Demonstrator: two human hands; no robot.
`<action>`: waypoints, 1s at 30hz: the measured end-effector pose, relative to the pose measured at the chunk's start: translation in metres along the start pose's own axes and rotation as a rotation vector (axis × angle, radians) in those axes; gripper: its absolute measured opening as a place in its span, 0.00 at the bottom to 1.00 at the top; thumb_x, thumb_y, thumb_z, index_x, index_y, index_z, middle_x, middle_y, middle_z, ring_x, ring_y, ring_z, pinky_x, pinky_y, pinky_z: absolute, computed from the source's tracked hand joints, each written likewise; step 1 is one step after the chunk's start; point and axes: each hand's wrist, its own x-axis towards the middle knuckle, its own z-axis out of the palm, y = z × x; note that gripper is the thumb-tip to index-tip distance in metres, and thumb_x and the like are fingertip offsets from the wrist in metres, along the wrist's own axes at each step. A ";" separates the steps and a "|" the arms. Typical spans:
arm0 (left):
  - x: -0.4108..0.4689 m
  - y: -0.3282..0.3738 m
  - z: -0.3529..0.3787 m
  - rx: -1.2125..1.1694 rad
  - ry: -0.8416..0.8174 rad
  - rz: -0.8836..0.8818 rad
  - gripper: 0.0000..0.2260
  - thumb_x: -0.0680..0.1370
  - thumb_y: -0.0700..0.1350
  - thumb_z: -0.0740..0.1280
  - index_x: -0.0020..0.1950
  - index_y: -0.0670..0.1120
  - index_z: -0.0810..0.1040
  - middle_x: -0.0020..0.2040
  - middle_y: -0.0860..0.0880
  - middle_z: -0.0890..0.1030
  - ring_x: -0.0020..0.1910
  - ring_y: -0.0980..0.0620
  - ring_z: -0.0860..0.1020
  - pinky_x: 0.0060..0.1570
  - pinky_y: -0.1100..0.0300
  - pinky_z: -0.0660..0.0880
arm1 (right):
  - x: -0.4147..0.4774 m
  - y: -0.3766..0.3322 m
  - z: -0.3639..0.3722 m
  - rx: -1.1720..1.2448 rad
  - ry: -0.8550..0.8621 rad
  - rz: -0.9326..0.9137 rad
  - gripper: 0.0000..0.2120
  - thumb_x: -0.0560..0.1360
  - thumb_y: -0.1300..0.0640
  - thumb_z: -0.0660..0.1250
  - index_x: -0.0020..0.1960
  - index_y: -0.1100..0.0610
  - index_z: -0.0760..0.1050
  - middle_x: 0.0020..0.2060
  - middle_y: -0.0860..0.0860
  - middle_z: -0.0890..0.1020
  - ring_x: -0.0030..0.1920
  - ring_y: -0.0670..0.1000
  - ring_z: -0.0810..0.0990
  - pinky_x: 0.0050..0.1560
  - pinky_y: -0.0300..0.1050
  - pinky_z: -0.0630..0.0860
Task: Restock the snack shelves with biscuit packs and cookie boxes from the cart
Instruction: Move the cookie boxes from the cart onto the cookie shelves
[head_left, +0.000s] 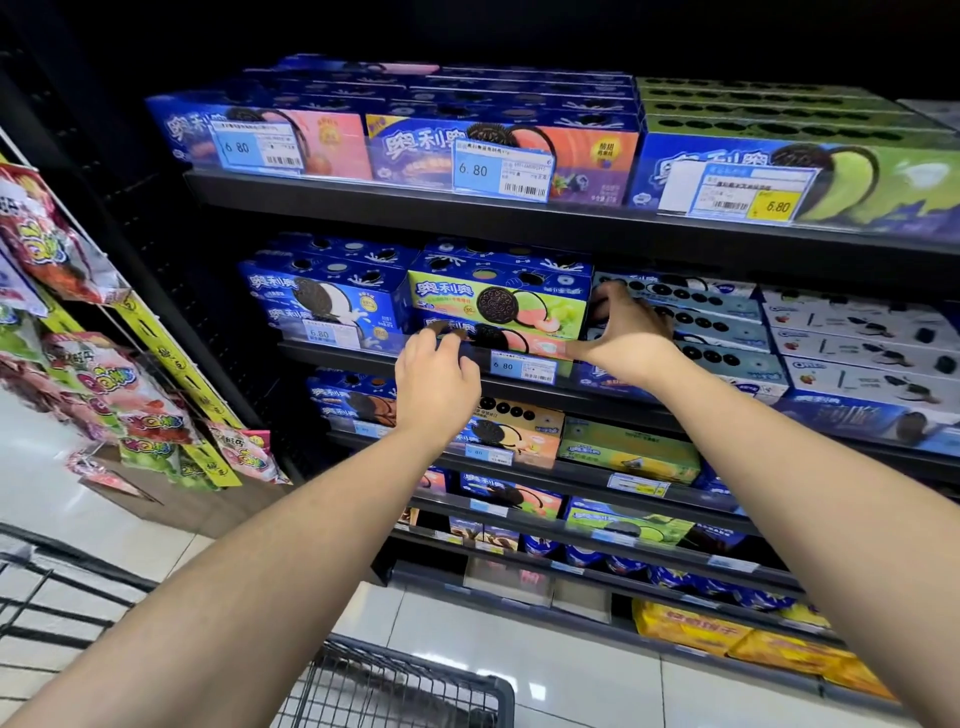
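Cookie boxes (498, 301), the green-fronted pair stacked two high, sit mid-frame on the second shelf (519, 388) from the top, between blue boxes (322, 296) and pale boxes (727, 332). Going from the left: candy bags (104, 395) hang at the left edge, and the cart (415, 691) pokes in at the bottom, can't see what's in it. Left hand (436, 374) has its fingers curled onto the lower box's front left corner. Right hand (623, 332) is spread, fingers fairly straight against the stack's right side. Looks like the squaring-up step to me. Next move probably wants an even push from both sides, then a reach down to the cart.
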 end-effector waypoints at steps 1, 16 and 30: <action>0.000 0.000 0.000 -0.002 0.005 0.003 0.16 0.81 0.45 0.59 0.65 0.40 0.77 0.62 0.42 0.75 0.65 0.43 0.69 0.68 0.45 0.66 | 0.000 0.000 -0.001 0.006 -0.009 -0.006 0.34 0.61 0.35 0.79 0.56 0.42 0.63 0.51 0.41 0.78 0.61 0.53 0.76 0.68 0.59 0.65; -0.013 -0.005 -0.007 -0.097 0.092 0.030 0.18 0.81 0.43 0.59 0.69 0.42 0.76 0.64 0.45 0.74 0.67 0.45 0.69 0.70 0.46 0.64 | -0.001 -0.001 -0.020 -0.006 -0.182 -0.064 0.40 0.67 0.42 0.79 0.73 0.48 0.67 0.64 0.46 0.79 0.57 0.51 0.77 0.60 0.46 0.69; -0.016 -0.006 -0.008 -0.112 0.093 0.040 0.17 0.80 0.43 0.59 0.68 0.43 0.76 0.65 0.49 0.74 0.67 0.48 0.69 0.71 0.47 0.64 | -0.003 -0.008 -0.022 0.085 -0.240 -0.075 0.32 0.71 0.44 0.77 0.71 0.49 0.70 0.67 0.48 0.78 0.61 0.50 0.77 0.58 0.43 0.69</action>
